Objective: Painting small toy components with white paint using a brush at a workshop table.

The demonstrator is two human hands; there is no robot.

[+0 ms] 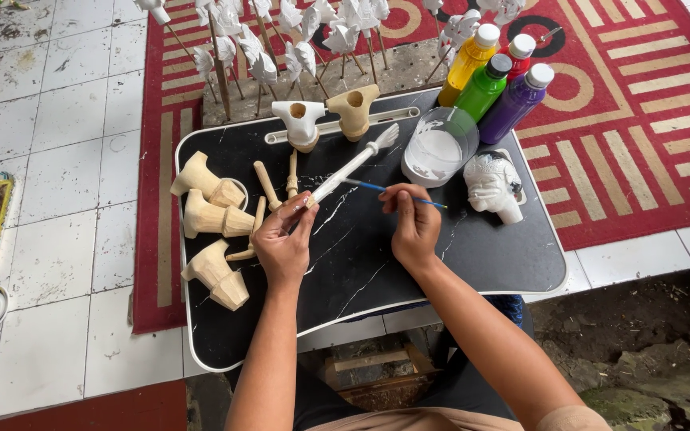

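Unpainted wooden torsos [209, 223] are laid at nine o'clock on the black tray [473, 247], within reach. A white-coated wooden arm piece [350, 166] is pinched by the left hand [283, 243], tilted toward one o'clock for access. A blue-handled brush [397, 191] is gripped by the right hand [414, 225], its tip kept against the piece; the cup of white paint [438, 148] is set at twelve o'clock.

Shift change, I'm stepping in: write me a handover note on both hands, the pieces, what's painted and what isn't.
Left hand: holds a wooden arm piece, coated white, over the black tray.
Right hand: holds a thin blue brush near that piece.
White paint cup and a white-painted head sit at the tray's right.
Done: one white torso.
Left: bare torsos, bare sticks.
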